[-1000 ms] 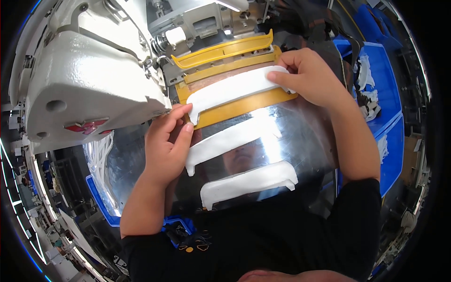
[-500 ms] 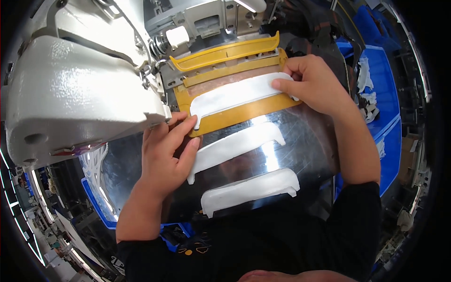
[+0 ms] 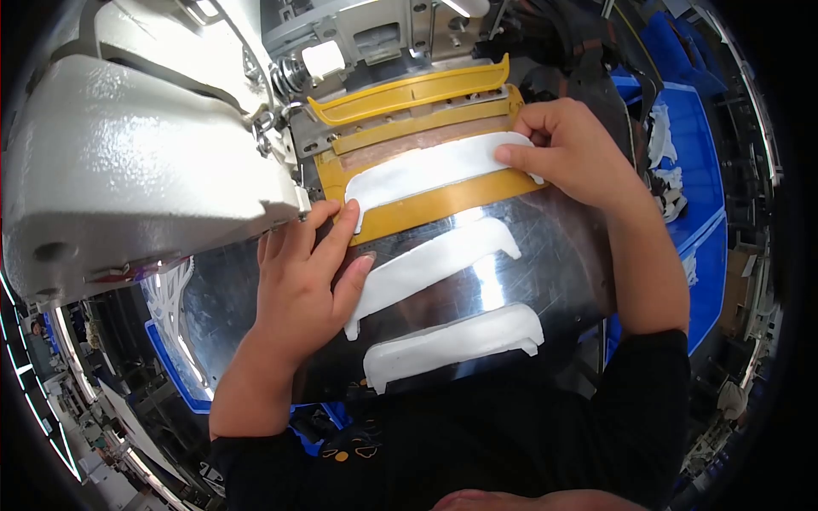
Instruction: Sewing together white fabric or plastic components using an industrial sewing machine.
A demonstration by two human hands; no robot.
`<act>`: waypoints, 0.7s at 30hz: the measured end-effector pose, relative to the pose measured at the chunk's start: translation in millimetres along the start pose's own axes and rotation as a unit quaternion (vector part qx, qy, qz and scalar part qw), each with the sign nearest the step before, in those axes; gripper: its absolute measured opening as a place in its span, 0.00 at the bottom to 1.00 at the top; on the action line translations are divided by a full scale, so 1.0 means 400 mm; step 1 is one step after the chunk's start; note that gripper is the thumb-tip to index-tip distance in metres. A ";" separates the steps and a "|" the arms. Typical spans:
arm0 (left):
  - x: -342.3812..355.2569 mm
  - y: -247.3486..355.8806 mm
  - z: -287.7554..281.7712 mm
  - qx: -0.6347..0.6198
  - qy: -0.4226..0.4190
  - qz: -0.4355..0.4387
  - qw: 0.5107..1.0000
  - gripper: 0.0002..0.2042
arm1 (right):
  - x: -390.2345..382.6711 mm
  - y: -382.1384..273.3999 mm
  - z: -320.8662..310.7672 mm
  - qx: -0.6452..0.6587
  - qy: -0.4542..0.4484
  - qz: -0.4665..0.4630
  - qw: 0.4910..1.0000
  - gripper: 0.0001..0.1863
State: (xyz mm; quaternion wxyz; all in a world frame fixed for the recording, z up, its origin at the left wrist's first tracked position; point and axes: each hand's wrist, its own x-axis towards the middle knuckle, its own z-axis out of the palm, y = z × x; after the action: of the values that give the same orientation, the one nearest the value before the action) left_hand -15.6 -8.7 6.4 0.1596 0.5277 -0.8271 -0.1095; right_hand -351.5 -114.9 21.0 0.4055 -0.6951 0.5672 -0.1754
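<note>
A long white curved piece [image 3: 434,168], looking like padded fabric, lies in the yellow template [image 3: 443,207] under the machine. My right hand [image 3: 569,153] grips its right end, thumb on top and the other fingers curled at the far edge. At the opposite end, my left hand [image 3: 302,285] rests with fingers apart, the index fingertip pressing on the piece's left tip. Nearer to me, a second white piece [image 3: 434,268] lies beside my left thumb. Closest to my body is a third white piece [image 3: 456,343], apart from both hands.
The white sewing machine head [image 3: 145,162] bulks over the left side, close to my left fingers. A raised yellow clamp strip [image 3: 413,94] stands behind the template. Shiny metal table [image 3: 562,255] lies beneath. Blue bins [image 3: 694,170] holding white scraps stand at right.
My left hand's thumb has swung outward and its index finger has moved slightly up onto the piece's tip. The second white piece has shifted slightly right. My right hand is almost unmoved.
</note>
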 end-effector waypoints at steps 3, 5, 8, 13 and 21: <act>-0.004 0.002 -0.006 0.011 -0.003 0.010 1.000 0.25 | 0.003 0.005 0.001 0.005 0.003 -0.006 1.000 0.20; -0.006 0.001 -0.008 0.018 -0.008 0.018 1.000 0.25 | 0.002 0.007 -0.005 -0.005 0.000 -0.008 1.000 0.20; -0.009 0.001 -0.009 0.035 0.006 0.022 0.999 0.25 | 0.002 -0.005 -0.002 -0.002 0.005 0.020 1.000 0.20; -0.009 0.003 -0.010 0.065 0.000 0.036 0.997 0.24 | 0.006 0.007 -0.008 -0.026 0.008 0.022 0.999 0.21; -0.004 0.008 -0.014 0.081 0.000 0.039 0.996 0.24 | 0.002 -0.007 -0.021 -0.084 0.016 0.045 0.995 0.20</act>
State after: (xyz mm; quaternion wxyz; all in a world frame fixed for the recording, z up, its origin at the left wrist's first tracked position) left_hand -15.7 -6.2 12.6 0.1206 0.5063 -0.8531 -0.0360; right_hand -355.3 -118.6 28.2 0.3438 -0.6974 0.6173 -0.1199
